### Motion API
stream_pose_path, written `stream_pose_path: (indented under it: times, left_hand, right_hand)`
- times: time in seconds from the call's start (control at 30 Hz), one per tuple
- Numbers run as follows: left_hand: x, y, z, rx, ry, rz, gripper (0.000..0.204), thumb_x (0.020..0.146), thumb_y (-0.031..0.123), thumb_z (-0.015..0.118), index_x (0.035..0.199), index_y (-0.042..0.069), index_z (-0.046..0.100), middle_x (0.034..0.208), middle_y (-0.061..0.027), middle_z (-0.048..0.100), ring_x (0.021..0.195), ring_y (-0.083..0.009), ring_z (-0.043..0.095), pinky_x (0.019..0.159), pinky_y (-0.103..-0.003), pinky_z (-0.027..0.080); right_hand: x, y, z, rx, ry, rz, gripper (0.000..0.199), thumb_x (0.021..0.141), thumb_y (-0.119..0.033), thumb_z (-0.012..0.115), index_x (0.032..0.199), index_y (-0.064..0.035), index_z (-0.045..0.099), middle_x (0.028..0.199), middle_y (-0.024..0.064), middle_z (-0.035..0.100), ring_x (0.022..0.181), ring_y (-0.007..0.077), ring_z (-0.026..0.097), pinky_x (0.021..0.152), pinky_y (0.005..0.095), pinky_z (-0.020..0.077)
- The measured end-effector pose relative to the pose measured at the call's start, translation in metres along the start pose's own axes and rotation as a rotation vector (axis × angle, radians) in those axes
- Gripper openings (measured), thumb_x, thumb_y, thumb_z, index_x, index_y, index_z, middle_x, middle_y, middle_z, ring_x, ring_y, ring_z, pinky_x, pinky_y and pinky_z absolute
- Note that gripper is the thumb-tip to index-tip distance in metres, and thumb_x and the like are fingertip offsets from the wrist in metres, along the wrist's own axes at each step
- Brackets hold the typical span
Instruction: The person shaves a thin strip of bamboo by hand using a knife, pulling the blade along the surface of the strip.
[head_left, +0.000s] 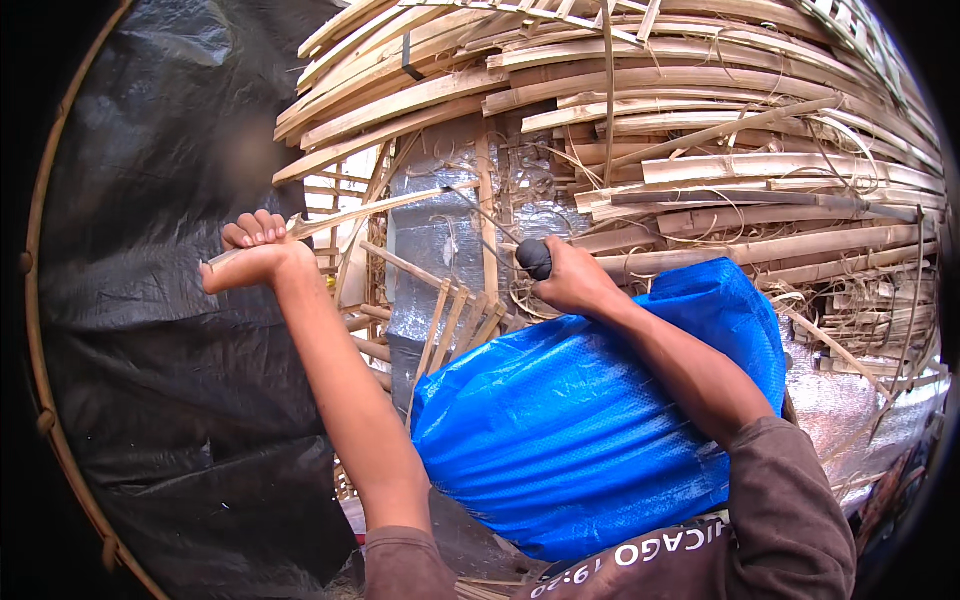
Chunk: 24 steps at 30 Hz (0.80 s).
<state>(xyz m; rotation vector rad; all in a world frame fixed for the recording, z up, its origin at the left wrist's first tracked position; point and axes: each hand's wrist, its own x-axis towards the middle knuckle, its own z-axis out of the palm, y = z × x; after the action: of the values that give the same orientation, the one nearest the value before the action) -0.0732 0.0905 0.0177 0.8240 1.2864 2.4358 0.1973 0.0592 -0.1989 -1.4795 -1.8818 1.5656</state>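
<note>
My left hand [258,248] is raised at the left, fingers closed around a pale split bamboo strip [385,207]. The strip runs right from my fist, and its far end meets the tip of a thin dark blade. That blade belongs to a knife [534,259] with a thick black handle, gripped in my right hand [575,282]. It slants up and to the left from my fist. Below my right hand, a blue plastic sheet [590,430] lies across my lap.
Long split bamboo pieces [700,170] are stacked at the upper right. Short bamboo sticks [450,320] lean beside the blue sheet. Black plastic sheeting [190,400] covers the left side, edged by a curved bamboo pole [40,330]. Silvery foil sheeting [430,250] lies under the strips.
</note>
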Motion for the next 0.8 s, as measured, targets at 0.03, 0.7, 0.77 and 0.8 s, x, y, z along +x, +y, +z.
stream_pose_path:
  times: [0.03, 0.7, 0.77, 0.8]
  left_hand:
    - [-0.002, -0.001, -0.002, -0.004, 0.005, -0.006, 0.050, 0.079, 0.055, 0.025, 0.051, 0.014, 0.025, 0.044, -0.0027, 0.023, 0.040, -0.0148, 0.019, 0.041, -0.029, 0.016]
    - [-0.020, 0.015, 0.044, 0.043, 0.141, 0.031, 0.062, 0.099, 0.064, 0.018, 0.064, 0.014, 0.031, 0.053, -0.0027, 0.034, 0.048, -0.0162, 0.033, 0.051, -0.030, 0.033]
    - [-0.032, 0.013, 0.053, 0.135, 0.184, 0.055, 0.062, 0.098, 0.065, 0.018, 0.067, 0.013, 0.031, 0.054, -0.0028, 0.035, 0.047, -0.0156, 0.033, 0.050, -0.029, 0.033]
    - [-0.034, 0.014, 0.055, 0.180, 0.206, 0.073, 0.062, 0.098, 0.066, 0.017, 0.068, 0.013, 0.031, 0.054, -0.0029, 0.035, 0.047, -0.0153, 0.033, 0.049, -0.029, 0.033]
  right_hand:
    - [0.000, -0.001, 0.002, 0.018, -0.005, -0.025, 0.041, 0.072, -0.014, 0.063, 0.108, 0.0046, 0.055, 0.096, 0.0326, 0.065, 0.097, 0.0467, 0.063, 0.088, 0.0497, 0.0493]
    - [0.020, 0.022, -0.019, 0.189, 0.091, 0.124, 0.053, 0.070, -0.025, 0.069, 0.113, 0.0052, 0.057, 0.103, 0.0287, 0.067, 0.099, 0.0390, 0.066, 0.088, 0.0428, 0.0504]
    - [0.022, 0.027, -0.018, 0.229, 0.063, 0.143, 0.053, 0.070, -0.025, 0.069, 0.113, 0.0052, 0.058, 0.103, 0.0286, 0.067, 0.098, 0.0387, 0.066, 0.087, 0.0427, 0.0506]
    - [0.024, 0.027, -0.018, 0.249, 0.049, 0.148, 0.053, 0.071, -0.025, 0.069, 0.113, 0.0052, 0.058, 0.103, 0.0285, 0.067, 0.098, 0.0386, 0.066, 0.087, 0.0427, 0.0507]
